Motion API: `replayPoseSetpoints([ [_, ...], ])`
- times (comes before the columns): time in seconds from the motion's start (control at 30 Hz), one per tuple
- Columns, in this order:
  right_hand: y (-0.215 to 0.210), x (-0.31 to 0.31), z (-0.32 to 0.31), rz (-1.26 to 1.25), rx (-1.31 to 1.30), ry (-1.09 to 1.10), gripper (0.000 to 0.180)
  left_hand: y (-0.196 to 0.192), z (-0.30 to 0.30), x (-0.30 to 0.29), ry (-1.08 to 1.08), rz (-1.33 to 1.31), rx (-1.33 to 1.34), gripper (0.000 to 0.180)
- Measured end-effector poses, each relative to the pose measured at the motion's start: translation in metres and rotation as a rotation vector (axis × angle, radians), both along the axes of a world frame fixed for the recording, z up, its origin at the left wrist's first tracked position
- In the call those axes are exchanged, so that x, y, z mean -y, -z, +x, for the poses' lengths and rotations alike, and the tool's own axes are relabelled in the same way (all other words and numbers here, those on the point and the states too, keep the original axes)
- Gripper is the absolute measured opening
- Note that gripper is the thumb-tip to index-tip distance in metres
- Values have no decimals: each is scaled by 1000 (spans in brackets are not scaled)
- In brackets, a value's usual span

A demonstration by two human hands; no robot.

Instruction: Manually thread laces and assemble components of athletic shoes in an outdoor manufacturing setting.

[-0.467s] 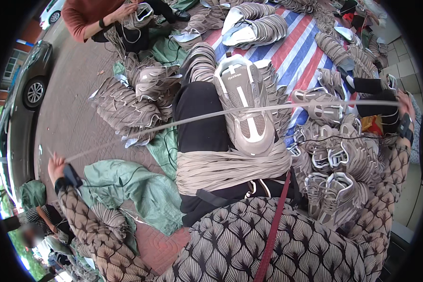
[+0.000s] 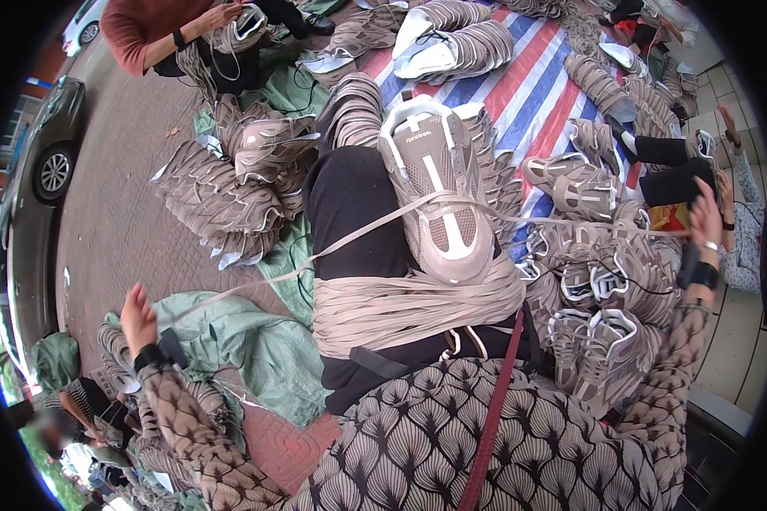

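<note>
Hands wide apart! Left hand (image 2: 139,319) closed around one end of flat beige shoelace (image 2: 358,230); right hand (image 2: 705,217), blurred, gripping other end. Lace sagging slightly at left, crossing middle of taupe sneaker upper (image 2: 439,175), toe toward wearer, beside black-trousered knee (image 2: 349,196). Lace bundle (image 2: 418,315) across lap. Stacked uppers (image 2: 217,204) at left, striped tarp (image 2: 520,102) beyond.

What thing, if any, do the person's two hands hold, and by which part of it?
A long beige lace, crossing the shoe: left hand near one end, right hand near the other. Exact finger grips are unclear.
</note>
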State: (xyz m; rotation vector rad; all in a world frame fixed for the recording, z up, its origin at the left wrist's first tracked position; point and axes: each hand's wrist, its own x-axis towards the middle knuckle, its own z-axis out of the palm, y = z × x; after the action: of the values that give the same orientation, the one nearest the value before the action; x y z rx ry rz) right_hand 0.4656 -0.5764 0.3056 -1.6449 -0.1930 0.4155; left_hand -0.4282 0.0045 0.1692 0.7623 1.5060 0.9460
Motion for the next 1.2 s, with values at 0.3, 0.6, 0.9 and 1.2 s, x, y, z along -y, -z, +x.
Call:
replayPoseSetpoints([
  [0.3,69,-259,-249,-139,362,-1050,22,-51,352,156,1162,662,-315,23],
  [0.6,87,-273,-270,-366,430,-975,18,-24,388,195,1262,749,-709,13],
  [0.9,101,-284,-281,-141,957,-933,12,-31,397,198,1225,747,-769,23],
  [1.2,101,-288,-298,-358,1159,-940,13,-39,404,196,1268,714,-782,24],
])
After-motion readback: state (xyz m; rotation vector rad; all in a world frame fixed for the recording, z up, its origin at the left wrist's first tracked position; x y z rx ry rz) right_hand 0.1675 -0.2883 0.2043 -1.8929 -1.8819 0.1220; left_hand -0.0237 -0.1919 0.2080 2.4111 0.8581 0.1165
